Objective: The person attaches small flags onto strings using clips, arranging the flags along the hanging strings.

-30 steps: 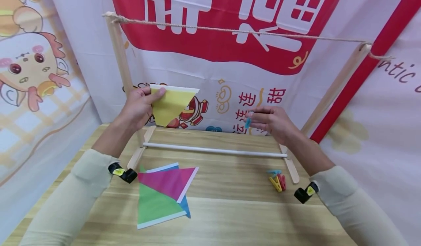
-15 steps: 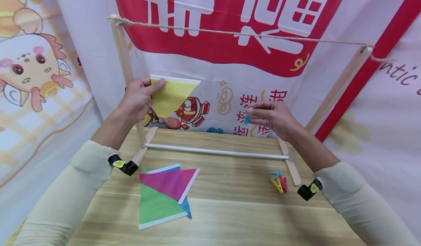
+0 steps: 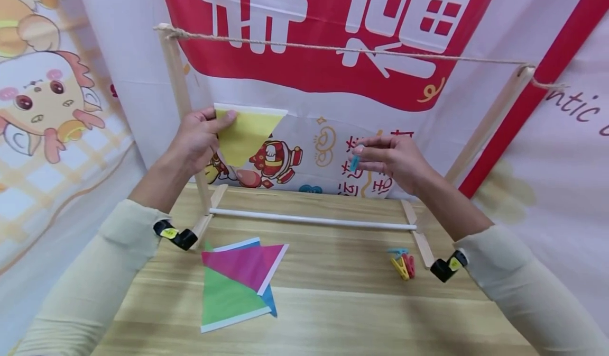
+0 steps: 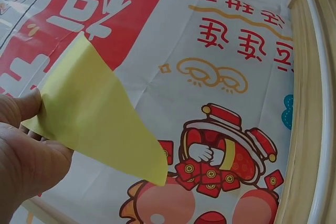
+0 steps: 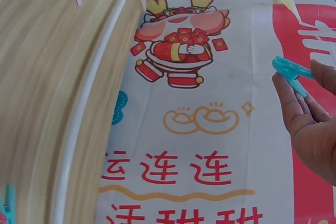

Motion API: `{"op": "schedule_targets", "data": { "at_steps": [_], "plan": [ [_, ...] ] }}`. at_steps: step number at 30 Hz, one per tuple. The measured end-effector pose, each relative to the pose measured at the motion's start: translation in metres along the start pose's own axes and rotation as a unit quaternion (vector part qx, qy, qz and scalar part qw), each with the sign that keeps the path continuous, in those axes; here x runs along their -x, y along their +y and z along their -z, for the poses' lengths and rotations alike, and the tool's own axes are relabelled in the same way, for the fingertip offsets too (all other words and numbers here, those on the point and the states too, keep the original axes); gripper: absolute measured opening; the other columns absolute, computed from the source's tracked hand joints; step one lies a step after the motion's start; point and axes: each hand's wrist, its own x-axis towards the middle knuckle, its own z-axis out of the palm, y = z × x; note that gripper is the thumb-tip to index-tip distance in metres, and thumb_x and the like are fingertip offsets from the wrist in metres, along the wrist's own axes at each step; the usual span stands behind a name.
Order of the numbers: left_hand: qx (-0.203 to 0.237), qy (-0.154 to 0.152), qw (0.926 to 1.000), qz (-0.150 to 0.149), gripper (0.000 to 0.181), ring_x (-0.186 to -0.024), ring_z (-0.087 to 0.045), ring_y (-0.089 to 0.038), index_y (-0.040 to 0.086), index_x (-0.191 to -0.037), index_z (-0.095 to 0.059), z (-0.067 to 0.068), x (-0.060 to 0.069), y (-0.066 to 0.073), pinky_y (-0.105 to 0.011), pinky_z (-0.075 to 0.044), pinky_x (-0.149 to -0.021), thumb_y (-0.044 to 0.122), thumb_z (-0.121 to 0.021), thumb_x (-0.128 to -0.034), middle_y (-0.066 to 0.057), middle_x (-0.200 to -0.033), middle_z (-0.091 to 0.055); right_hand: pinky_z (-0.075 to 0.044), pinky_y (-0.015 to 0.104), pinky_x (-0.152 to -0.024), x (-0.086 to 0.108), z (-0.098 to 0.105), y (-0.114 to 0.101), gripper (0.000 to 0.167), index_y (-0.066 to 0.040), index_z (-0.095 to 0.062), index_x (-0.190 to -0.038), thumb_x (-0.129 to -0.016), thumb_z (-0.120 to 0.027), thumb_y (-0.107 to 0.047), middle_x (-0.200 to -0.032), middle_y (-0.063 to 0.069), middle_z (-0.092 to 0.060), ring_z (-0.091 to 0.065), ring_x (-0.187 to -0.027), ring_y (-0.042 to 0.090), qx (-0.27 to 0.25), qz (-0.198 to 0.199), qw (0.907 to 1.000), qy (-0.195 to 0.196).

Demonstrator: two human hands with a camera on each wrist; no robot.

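- Raised slightly: thin yellow white-edged triangular pennant point(image 3: 247, 134), below beige twine point(image 3: 304, 45); left hand point(image 3: 196, 139) pinches its corner, likely keeping it flat.
- Right hand point(image 3: 398, 161) pinches turquoise plastic clothespin point(image 5: 289, 67) by its handles, seemingly freeing its tip.

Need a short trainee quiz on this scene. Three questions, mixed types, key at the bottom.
1. Multiple choice. What does the left hand hold?
A) a green pennant
B) a yellow pennant
C) a red clip

2. True or false. No pennant hangs from the rope.

3. Fill in. The right hand holds a ______ clip.

Key:
1. B; the fingers grip it near one corner.
2. True; the rope runs bare between its tied ends.
3. Light blue; it shows most clearly in the right wrist view.
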Motion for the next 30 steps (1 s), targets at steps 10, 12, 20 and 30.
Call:
{"op": "schedule_targets", "data": {
  "at_steps": [10, 12, 20, 30],
  "plan": [
    [0.037, -0.007, 0.999, -0.025, 0.038, -0.13, -0.059, -0.023, 0.014, -0.129, -0.081, 0.005, 0.0, 0.016, -0.022, -0.06, -0.103, 0.033, -0.089, -0.0965, -0.001, -0.133, -0.07, -0.068, 0.028, -0.098, -0.006, -0.011, -0.02, 0.034, -0.007, -0.074, -0.138, -0.109, -0.078, -0.023, -0.129, 0.005, -0.081, -0.084, -0.113, 0.016, 0.043, 0.028, 0.9987, 0.008],
    [0.044, -0.008, 0.9986, -0.029, 0.038, -0.13, -0.06, -0.023, 0.014, -0.129, -0.081, 0.005, 0.0, 0.02, -0.02, -0.063, -0.098, 0.031, -0.089, -0.0963, -0.001, -0.133, -0.071, -0.068, 0.028, -0.098, -0.007, -0.013, -0.025, 0.032, -0.009, -0.074, -0.137, -0.109, -0.078, -0.024, -0.127, 0.003, -0.081, -0.084, -0.113, 0.016, 0.049, 0.032, 0.9982, 0.009],
    [0.041, -0.006, 0.9985, -0.034, 0.048, -0.131, -0.061, -0.024, 0.012, -0.138, -0.076, -0.002, -0.003, 0.029, -0.025, -0.063, -0.108, 0.032, -0.089, -0.0965, -0.002, -0.136, -0.071, -0.068, 0.029, -0.099, -0.011, -0.019, -0.042, 0.041, -0.008, -0.073, -0.142, -0.107, -0.08, -0.028, -0.125, 0.002, -0.083, -0.084, -0.111, 0.017, 0.082, 0.043, 0.9953, 0.026],
    [0.045, 0.014, 0.9974, -0.056, 0.065, -0.143, -0.059, -0.025, 0.015, -0.151, -0.072, -0.019, -0.005, 0.038, -0.04, -0.049, -0.13, 0.038, -0.09, -0.0935, -0.001, -0.153, -0.065, -0.068, 0.033, -0.1, -0.013, -0.031, -0.062, 0.04, -0.006, -0.074, -0.143, -0.107, -0.079, -0.023, -0.126, 0.005, -0.083, -0.085, -0.112, 0.018, 0.087, 0.068, 0.9937, 0.02]
  ]
}}
